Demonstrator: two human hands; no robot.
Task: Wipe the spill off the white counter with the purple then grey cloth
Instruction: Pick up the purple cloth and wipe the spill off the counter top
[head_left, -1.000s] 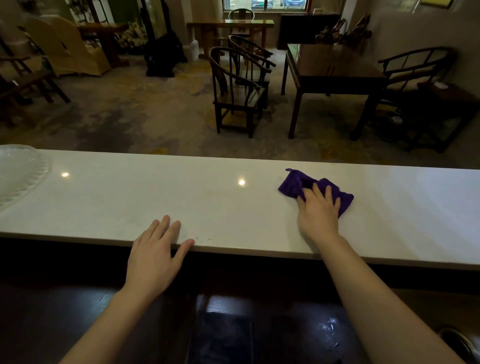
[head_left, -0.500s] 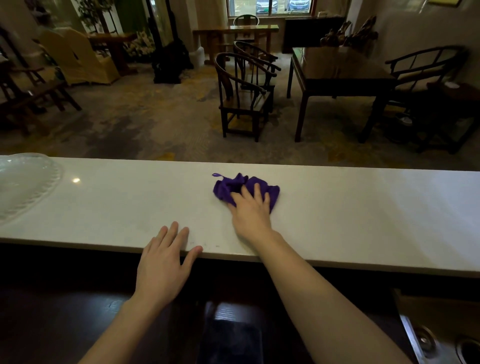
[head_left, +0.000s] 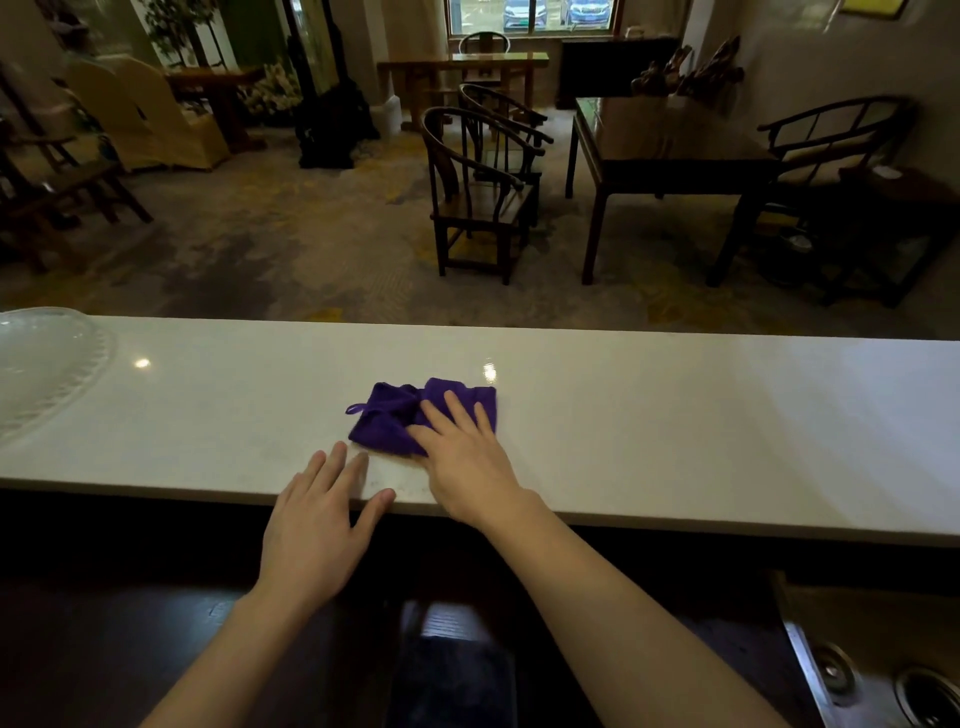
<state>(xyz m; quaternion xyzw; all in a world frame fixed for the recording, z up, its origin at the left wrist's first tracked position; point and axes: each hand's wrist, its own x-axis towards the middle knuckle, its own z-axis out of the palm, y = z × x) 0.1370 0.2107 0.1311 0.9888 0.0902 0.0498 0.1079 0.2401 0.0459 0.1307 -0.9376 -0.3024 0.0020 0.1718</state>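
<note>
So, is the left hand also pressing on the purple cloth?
No, only the right hand lies flat on the purple cloth; the left hand rests on the bare edge of the white counter, just beside the cloth.

Clear glass platter (head_left: 47, 364) at far left, ridged rim. Beyond: patterned carpet (head_left: 249, 249), two dark round-back chairs (head_left: 480, 192) side by side, dark wooden table (head_left: 670, 150) to their right, yellow armchair (head_left: 145, 119) back left, window (head_left: 530, 15) behind.

Dim lounge beyond the bar.
Round-backed wooden chairs (head_left: 480, 192) stand left of a dark table (head_left: 665, 140) on patterned carpet (head_left: 249, 244); a far window (head_left: 530, 15) gives daylight; yellow armchair (head_left: 145, 119) far left.
</note>
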